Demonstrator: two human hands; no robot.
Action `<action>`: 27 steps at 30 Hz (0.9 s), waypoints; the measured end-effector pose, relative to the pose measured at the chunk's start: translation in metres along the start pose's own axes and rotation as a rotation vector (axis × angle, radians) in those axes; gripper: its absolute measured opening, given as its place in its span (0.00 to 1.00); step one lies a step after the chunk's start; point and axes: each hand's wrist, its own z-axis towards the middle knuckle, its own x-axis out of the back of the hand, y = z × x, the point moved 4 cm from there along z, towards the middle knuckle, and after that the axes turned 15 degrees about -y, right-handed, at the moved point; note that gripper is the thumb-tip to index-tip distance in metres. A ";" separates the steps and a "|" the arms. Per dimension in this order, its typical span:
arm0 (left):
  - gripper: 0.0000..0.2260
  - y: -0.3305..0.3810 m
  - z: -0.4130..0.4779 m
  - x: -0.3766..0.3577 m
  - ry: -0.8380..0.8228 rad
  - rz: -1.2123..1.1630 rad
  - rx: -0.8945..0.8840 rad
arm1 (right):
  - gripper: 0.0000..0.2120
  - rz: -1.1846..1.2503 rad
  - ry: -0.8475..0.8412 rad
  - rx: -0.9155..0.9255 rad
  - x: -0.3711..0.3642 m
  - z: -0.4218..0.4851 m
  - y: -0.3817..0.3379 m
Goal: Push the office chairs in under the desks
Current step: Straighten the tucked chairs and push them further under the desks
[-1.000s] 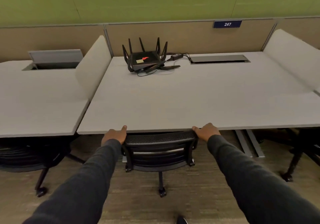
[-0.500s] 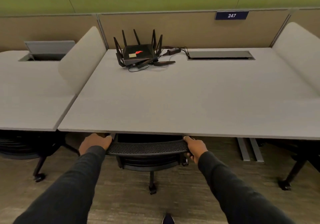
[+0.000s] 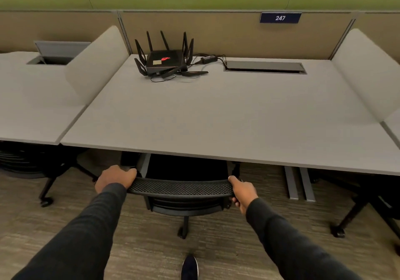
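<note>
A black office chair with a mesh backrest (image 3: 180,187) stands at the middle grey desk (image 3: 216,117), its seat dark under the desktop and its back a little short of the front edge. My left hand (image 3: 114,177) grips the left end of the backrest's top. My right hand (image 3: 243,191) grips the right end, fingers curled under the rim. One caster leg (image 3: 183,229) shows below.
A black router with antennas (image 3: 165,60) and its power cable lie at the desk's back. Another chair (image 3: 32,165) sits under the left desk, and a third (image 3: 363,195) under the right. Grey desk legs (image 3: 299,184) stand right of my chair. My shoe (image 3: 189,266) is on the carpet.
The view has shifted left and downward. The backrest now sits lower and farther out from the desk's front edge than a second ago. Both hands have kept their hold on its ends.
</note>
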 end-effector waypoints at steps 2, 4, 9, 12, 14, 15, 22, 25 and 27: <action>0.24 0.012 -0.014 -0.008 0.007 0.002 -0.020 | 0.18 -0.008 0.002 0.000 0.019 -0.007 0.001; 0.22 0.023 -0.027 -0.016 0.005 0.002 -0.032 | 0.17 -0.014 0.007 0.003 0.036 -0.014 0.003; 0.21 0.049 -0.048 -0.033 -0.007 0.000 -0.063 | 0.18 -0.023 0.016 0.008 0.075 -0.027 0.009; 0.22 0.063 -0.052 -0.040 -0.026 0.009 -0.078 | 0.18 -0.020 0.018 0.006 0.091 -0.030 0.008; 0.23 0.072 -0.053 -0.044 -0.035 0.006 -0.084 | 0.18 -0.023 0.027 0.023 0.099 -0.030 0.003; 0.23 0.076 -0.052 -0.045 -0.034 0.003 -0.086 | 0.18 -0.020 0.031 0.031 0.102 -0.029 0.000; 0.29 0.104 -0.040 -0.045 0.018 -0.069 -0.118 | 0.17 0.014 0.060 0.037 0.119 -0.016 -0.016; 0.32 0.117 -0.034 -0.045 0.052 -0.100 -0.133 | 0.18 0.010 0.072 0.051 0.123 -0.007 -0.024; 0.32 0.127 -0.032 -0.044 0.079 -0.098 -0.165 | 0.18 0.011 0.079 0.055 0.126 -0.002 -0.029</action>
